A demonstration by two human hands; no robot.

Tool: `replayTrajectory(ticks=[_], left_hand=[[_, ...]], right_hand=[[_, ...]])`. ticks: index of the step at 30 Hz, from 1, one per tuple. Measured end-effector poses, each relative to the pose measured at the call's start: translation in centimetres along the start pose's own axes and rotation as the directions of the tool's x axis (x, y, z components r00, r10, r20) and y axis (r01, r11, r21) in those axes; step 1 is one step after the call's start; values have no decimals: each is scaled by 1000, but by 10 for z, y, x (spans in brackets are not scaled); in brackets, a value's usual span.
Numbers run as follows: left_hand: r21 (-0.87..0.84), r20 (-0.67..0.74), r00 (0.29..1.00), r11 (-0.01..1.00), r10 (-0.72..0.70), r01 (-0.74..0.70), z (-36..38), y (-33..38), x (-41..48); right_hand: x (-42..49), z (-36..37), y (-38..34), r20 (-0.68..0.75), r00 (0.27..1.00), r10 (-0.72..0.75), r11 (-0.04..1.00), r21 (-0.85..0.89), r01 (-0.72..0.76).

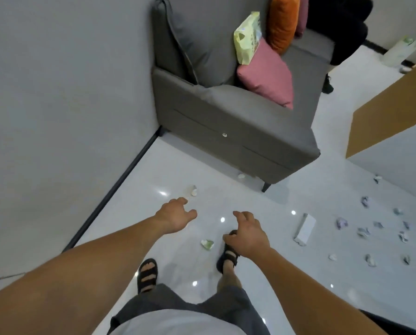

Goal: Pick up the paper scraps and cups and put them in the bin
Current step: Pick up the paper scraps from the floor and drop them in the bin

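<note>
Everywhere paper scraps [342, 223] litter the glossy white floor [250, 201] beside a grey sofa [226, 131].

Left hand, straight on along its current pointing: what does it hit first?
Likely the paper scrap just past the left hand, near the wall. Height above the floor is unclear, so it might pass over it; next in line is the sofa.

The glossy white floor [250, 201] carries a paper scrap [194, 190] just beyond the left fingers [181, 201], and a white box [305, 229] and scattered scraps [363, 232] to the right of the right fingers [238, 213].
</note>
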State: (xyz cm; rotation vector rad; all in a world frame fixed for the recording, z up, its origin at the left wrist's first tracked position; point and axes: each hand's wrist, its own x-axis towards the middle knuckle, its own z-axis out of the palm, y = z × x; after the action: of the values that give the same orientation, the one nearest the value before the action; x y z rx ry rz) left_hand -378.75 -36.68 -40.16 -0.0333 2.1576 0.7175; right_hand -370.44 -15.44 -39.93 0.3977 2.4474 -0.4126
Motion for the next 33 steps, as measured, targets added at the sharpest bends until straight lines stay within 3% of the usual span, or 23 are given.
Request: replayTrajectory(ticks=[6, 9, 15, 23, 28, 33], left_hand=[[-159, -19, 940, 929, -341, 334, 51, -12, 44], [-201, 33, 900, 879, -434, 432, 96, -15, 76], [-213, 77, 896, 870, -438, 444, 193, -57, 198], [-118, 164, 901, 899, -401, 421, 319, -194, 365], [-218, 185, 878, 853, -442, 475, 381, -255, 393], [-372, 249, 853, 768, -458, 521, 416, -272, 390]], right_hand=[[121, 14, 38, 267, 954, -135, 982, -91, 164], [180, 41, 58, 344, 928, -146, 974, -115, 196], [293, 175, 93, 443, 885, -145, 953, -177, 245], [397, 390, 160, 493, 864, -102, 897, -330, 295], [425, 481, 183, 430, 899, -79, 907, -344, 244], [425, 518, 185, 349, 927, -135, 958, -193, 212]])
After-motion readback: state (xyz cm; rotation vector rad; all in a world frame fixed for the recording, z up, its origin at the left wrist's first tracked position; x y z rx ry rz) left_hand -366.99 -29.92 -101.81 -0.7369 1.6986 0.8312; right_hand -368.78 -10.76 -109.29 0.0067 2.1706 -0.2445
